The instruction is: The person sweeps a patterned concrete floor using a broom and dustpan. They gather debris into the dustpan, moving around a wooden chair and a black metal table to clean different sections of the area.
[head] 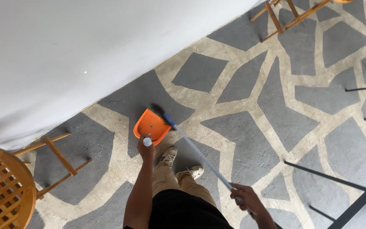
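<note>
Left hand (145,149) fisted round orange plastic dustpan's (151,126) handle; right hand (245,198) gripping long silver-blue broom pole (200,154) (bristles by wall).

Left side: we find the white wall (85,51) close behind the orange dustpan (151,126), barring passage.
Lower left: a wooden stool (9,186) stands in the way.
Ahead right: we note open paved floor (276,106).
Far right: dark metal frame (339,186) obstructs.
</note>
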